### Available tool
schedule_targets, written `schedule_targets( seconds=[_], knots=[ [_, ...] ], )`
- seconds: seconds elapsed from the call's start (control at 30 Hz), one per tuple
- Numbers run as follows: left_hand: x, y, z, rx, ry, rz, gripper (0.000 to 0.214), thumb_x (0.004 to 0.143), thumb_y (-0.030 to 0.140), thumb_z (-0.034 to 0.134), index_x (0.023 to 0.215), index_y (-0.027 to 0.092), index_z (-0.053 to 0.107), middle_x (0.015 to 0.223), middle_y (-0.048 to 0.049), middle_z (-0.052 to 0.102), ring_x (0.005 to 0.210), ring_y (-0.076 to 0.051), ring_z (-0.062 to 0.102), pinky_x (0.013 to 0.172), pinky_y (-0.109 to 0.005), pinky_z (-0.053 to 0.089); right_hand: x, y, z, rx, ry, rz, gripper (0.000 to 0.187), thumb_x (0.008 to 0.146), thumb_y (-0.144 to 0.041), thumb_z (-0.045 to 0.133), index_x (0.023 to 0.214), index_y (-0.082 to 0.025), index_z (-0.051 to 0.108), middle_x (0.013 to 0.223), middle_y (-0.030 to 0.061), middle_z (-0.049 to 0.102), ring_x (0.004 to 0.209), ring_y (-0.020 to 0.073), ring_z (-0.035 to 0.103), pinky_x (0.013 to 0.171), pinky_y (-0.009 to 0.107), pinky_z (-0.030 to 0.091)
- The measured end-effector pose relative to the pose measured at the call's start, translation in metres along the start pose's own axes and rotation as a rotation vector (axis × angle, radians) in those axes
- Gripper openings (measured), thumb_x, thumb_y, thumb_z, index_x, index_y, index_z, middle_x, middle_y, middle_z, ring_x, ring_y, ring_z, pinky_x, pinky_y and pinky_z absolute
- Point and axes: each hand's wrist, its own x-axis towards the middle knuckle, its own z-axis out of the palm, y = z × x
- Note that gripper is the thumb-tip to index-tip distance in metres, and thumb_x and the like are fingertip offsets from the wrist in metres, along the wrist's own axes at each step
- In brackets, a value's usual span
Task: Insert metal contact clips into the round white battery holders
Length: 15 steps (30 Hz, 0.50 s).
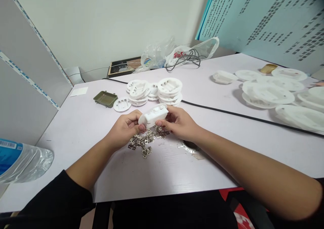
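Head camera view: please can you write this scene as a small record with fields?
Left hand: holds the white plastic case at its left end
Right hand: holds the same case at its right end
Below the hands: a pile of small metal clips on the table
Behind the hands: stacks of white round holders, a green plastic tray
Right side: white round covers, a black cable
Left edge: a plastic water bottle

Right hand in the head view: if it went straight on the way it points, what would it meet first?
The right hand meets the white plastic case it holds; past that, probably the left hand, though depth is unclear.
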Motion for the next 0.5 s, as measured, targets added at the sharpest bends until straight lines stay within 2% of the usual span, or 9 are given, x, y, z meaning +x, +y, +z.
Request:
schedule_targets(
  seconds=[0.13,0.33,0.5],
  knots=[
    [-0.0014,-0.0001,0.0003,-0.036,-0.008,-0.012,0.043,0.076,0.057,0.085,0.081,0.016,0.071,0.086,-0.0035,0.056,0.070,-0.012,0.053,0.062,-0.027,0.051,0.0001,-0.0021,0.0006,0.009,-0.007,0.026,0.043,0.076,-0.052,0.085,0.084,-0.018,0.060,0.066,-0.0045,0.050,0.055,0.0088,0.044,0.048,0.025,0.036],
    [-0.0030,0.0024,-0.0047,0.054,0.000,0.048,0.038,0.076,0.049,0.087,0.072,0.015,0.071,0.083,-0.0039,0.056,0.072,-0.013,0.056,0.058,-0.026,0.052,-0.0017,-0.0062,0.0017,-0.009,0.005,0.100,0.048,0.075,-0.057,0.084,0.076,-0.020,0.053,0.060,-0.0053,0.049,0.053,0.0098,0.045,0.050,0.027,0.036],
    [-0.0047,0.0034,-0.0045,0.111,0.045,0.104,0.027,0.072,0.035,0.090,0.070,0.016,0.071,0.080,-0.0013,0.055,0.068,-0.012,0.058,0.057,-0.025,0.056,-0.0029,-0.0106,0.0023,-0.074,-0.004,0.108,0.049,0.075,-0.060,0.082,0.072,-0.021,0.053,0.053,-0.0075,0.041,0.050,0.0099,0.040,0.050,0.027,0.029]
  ],
)
